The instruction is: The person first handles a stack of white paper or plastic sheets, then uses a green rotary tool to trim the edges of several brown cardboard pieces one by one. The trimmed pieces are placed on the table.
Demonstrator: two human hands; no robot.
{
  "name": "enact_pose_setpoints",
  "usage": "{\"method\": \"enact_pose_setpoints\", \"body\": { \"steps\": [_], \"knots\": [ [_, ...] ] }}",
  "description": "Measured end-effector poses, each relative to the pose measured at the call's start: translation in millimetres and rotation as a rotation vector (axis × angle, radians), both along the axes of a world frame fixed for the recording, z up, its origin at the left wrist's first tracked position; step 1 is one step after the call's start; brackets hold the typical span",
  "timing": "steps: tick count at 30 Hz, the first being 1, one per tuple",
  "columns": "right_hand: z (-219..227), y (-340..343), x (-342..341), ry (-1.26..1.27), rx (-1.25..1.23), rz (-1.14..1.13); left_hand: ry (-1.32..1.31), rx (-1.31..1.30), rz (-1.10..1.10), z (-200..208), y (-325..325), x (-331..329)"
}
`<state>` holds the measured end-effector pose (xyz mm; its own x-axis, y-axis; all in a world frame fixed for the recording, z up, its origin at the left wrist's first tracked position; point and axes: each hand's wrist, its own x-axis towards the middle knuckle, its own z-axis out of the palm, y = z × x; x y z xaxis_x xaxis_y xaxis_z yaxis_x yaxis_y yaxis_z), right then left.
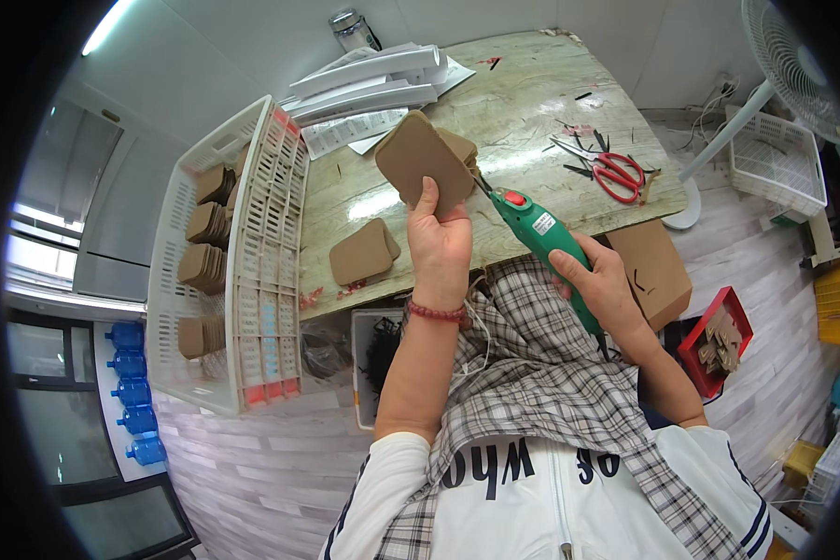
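Observation:
A tan, flat pad with rounded corners (420, 157) is gripped in my left hand (441, 241), with the thumb lying on its face. Part of another tan piece (459, 147) shows behind it; whether it is held too, I cannot tell. My right hand (599, 280) is wrapped round a green hand-held power tool (537, 222) with a red button. Its thin dark tip points up and left, close to the pad's right edge; contact is hard to make out. On the table's near side lie more tan pads (360, 256), one partly over another.
Left of the table (523, 93) stands a white plastic crate (269, 271) with stacked tan pads. Papers (369, 89) lie at the back, red-handled scissors (618, 175) and dark scraps at right. A cardboard box (651, 266), red tray (689, 347) and fan (793, 56) stand right.

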<state>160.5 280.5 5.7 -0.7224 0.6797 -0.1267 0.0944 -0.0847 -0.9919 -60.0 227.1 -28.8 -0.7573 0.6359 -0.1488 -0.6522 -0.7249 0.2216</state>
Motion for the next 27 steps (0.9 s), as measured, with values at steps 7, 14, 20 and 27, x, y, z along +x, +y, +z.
{"method": "enact_pose_setpoints", "body": {
  "steps": [7,14,20,27],
  "knots": [
    [4,-3,1,0.008,-0.014,-0.019,-0.036,0.051,0.015,-3,9,10],
    [10,-4,0,0.026,-0.005,-0.041,0.005,0.005,-0.013,-10,9,20],
    [12,0,-2,0.022,0.021,-0.072,0.062,0.001,-0.062,-13,5,37],
    [16,10,-2,0.003,0.020,-0.099,0.135,-0.101,-0.098,-22,2,50]
  ]
}}
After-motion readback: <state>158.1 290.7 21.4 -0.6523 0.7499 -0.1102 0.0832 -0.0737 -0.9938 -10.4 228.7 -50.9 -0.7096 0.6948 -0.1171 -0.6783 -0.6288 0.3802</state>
